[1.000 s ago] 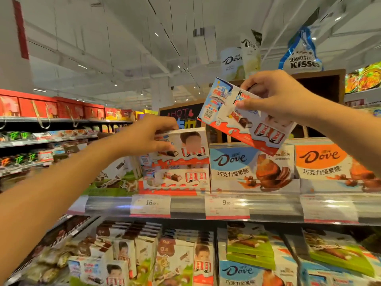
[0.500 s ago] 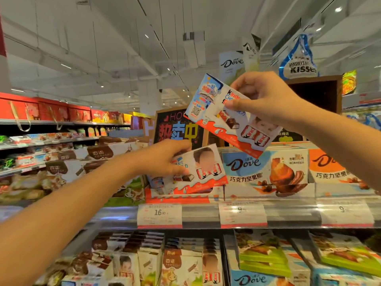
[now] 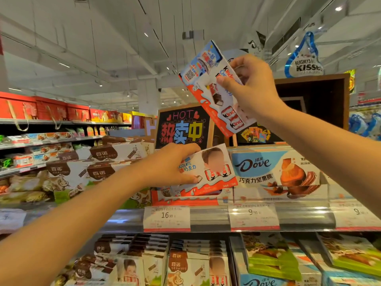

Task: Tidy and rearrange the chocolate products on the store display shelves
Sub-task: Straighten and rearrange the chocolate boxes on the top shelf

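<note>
The right hand (image 3: pixel 252 87) is pinching a Kinder box (image 3: pixel 214 87) aloft, long axis slanting down and rightward, above and right of its display tray (image 3: pixel 185 200) at the shelf's front edge (image 3: pixel 206 218). The left hand (image 3: pixel 171 168), nearer the tray, is gripping a second Kinder box (image 3: pixel 214 168) tilted just above it, beside the Dove boxes (image 3: pixel 274 172).

The right hand (image 3: pixel 252 87) has tipped its white-and-red Kinder carton (image 3: pixel 214 87) steeper; the left hand (image 3: pixel 171 164) has lifted another Kinder carton (image 3: pixel 214 170) from its red display tray (image 3: pixel 185 200).
</note>
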`<act>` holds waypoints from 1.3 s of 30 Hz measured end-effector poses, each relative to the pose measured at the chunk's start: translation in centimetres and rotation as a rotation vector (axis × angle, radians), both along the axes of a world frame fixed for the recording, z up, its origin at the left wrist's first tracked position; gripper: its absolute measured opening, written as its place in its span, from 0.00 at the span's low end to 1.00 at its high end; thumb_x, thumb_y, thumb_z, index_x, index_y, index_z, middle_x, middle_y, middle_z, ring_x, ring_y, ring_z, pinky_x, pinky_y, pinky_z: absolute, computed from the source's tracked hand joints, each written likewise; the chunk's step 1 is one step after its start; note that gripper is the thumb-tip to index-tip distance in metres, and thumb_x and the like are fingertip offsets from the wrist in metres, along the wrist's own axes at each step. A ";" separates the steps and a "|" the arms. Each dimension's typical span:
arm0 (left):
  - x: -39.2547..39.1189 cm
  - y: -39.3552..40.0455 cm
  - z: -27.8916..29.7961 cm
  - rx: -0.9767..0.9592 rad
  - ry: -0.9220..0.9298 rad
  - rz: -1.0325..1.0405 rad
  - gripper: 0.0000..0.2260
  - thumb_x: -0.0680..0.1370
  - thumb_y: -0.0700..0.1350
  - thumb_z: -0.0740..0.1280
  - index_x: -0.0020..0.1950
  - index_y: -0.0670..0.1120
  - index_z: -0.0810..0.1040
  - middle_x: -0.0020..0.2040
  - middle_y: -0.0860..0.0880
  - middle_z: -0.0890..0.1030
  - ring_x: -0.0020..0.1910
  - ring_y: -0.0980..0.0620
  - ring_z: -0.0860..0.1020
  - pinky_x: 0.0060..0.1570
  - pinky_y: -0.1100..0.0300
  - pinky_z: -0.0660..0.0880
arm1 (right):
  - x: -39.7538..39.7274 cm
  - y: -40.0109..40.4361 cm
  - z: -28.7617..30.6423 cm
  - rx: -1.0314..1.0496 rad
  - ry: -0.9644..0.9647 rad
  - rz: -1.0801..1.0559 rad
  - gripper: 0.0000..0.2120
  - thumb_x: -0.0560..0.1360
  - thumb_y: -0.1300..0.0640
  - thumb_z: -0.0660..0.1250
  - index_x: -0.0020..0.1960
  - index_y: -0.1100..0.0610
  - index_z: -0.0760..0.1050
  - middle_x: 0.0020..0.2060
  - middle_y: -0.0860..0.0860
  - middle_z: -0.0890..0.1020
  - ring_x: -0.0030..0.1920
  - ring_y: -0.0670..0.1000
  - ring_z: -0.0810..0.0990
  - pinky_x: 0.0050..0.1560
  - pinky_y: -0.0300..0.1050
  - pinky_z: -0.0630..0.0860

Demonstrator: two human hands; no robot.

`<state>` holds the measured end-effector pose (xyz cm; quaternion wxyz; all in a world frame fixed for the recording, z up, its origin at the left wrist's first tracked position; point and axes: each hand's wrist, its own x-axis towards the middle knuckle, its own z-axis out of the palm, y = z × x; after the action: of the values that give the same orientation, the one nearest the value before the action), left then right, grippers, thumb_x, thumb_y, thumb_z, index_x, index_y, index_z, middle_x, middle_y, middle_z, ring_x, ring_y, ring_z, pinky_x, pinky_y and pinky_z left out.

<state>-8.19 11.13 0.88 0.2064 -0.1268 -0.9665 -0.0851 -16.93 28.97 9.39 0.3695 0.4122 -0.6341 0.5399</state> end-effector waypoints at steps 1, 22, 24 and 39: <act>-0.1 0.1 0.1 -0.001 0.008 0.012 0.20 0.70 0.50 0.74 0.57 0.50 0.72 0.52 0.52 0.79 0.48 0.56 0.79 0.46 0.55 0.79 | -0.2 -0.4 0.0 -0.001 -0.020 0.011 0.11 0.73 0.54 0.69 0.50 0.55 0.70 0.49 0.53 0.82 0.48 0.50 0.82 0.49 0.51 0.80; 1.4 -1.3 2.3 -0.515 0.092 0.029 0.18 0.72 0.60 0.66 0.54 0.48 0.76 0.46 0.52 0.81 0.43 0.54 0.77 0.44 0.56 0.75 | -2.2 -4.6 -3.4 0.126 -0.041 0.174 0.09 0.75 0.57 0.67 0.51 0.56 0.67 0.50 0.55 0.82 0.47 0.50 0.82 0.44 0.43 0.79; 1.8 -1.9 2.3 -0.568 0.357 -0.040 0.22 0.70 0.64 0.61 0.50 0.47 0.78 0.43 0.52 0.79 0.43 0.52 0.76 0.46 0.58 0.71 | -2.2 -4.6 -3.2 0.073 -0.064 0.208 0.09 0.75 0.58 0.67 0.51 0.56 0.68 0.48 0.53 0.82 0.43 0.45 0.81 0.39 0.34 0.77; 1.3 -1.7 5.2 -0.633 -0.327 0.325 0.30 0.69 0.63 0.69 0.68 0.55 0.71 0.53 0.56 0.76 0.47 0.56 0.71 0.42 0.63 0.66 | -1.9 -5.2 -3.8 0.189 -0.132 0.345 0.13 0.78 0.59 0.61 0.61 0.62 0.66 0.49 0.50 0.80 0.43 0.40 0.80 0.39 0.33 0.79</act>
<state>-6.92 9.43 6.07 0.0112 -0.0140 -0.9725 0.2321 -18.82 23.78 5.62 0.1889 0.5113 -0.6246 0.5593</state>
